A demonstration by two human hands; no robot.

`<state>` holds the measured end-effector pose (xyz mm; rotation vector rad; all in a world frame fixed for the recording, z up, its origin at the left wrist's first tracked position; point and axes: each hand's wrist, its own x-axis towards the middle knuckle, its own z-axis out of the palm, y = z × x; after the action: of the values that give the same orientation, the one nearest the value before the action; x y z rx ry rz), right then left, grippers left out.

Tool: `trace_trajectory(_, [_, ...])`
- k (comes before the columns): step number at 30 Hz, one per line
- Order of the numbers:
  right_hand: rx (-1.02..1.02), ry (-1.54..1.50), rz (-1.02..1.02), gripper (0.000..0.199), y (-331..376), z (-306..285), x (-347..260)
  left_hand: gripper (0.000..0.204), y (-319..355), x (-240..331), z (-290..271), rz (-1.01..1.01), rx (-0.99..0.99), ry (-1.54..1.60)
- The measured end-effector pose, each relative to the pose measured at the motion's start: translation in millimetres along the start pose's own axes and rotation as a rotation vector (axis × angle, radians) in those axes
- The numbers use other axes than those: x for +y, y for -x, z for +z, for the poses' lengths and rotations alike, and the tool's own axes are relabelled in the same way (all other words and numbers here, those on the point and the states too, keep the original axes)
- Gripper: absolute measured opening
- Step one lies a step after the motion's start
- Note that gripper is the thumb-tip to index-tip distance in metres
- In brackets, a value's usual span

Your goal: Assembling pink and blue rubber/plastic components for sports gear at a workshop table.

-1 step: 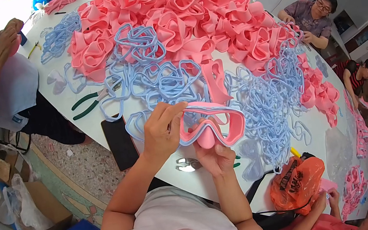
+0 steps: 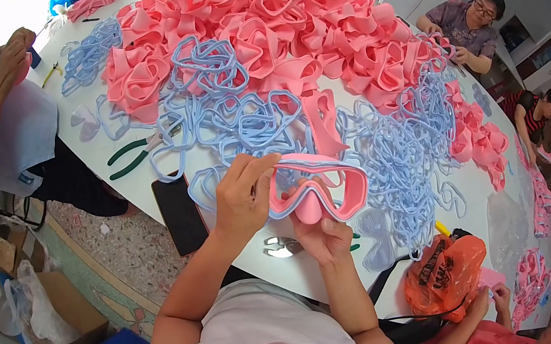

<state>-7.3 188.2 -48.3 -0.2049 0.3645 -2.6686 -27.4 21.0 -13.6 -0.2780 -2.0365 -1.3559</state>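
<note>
A pink diving mask skirt (image 2: 355, 191) with a light blue frame around its rim is held above the near table edge. My left hand (image 2: 242, 198) pinches its upper left corner between thumb and fingers. From below, my right hand (image 2: 324, 236) grips it near the nose pocket, some fingers hidden behind. Just beyond lies a heap of loose blue mask frames (image 2: 245, 124), with a single pink skirt (image 2: 323, 121) standing at its right side. Clear lenses (image 2: 376, 237) rest to the right of my right hand.
A large pile of pink skirts (image 2: 247, 11) covers the far table; more blue frames (image 2: 398, 158) lie right. Green-handled pliers (image 2: 127, 147) and a black phone (image 2: 181, 222) lie left. An orange bag (image 2: 448, 274) sits near right. Several co-workers surround the table.
</note>
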Motion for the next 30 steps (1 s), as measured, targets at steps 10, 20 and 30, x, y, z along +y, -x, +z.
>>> trace_trajectory(10, [0.246,0.432,-0.134,0.074,-0.3,12.1,10.5,0.025,-1.3,-4.7,6.2,0.018,0.036,-0.021])
trace_trajectory(20, [0.273,0.831,-0.270,0.067,-6.3,11.8,21.5,0.025,-2.2,-5.5,6.8,-0.039,0.022,-0.009])
trace_trajectory(30, [0.208,0.318,-0.154,0.075,-4.8,26.9,13.4,0.021,0.2,-4.2,5.4,-0.075,0.031,0.052])
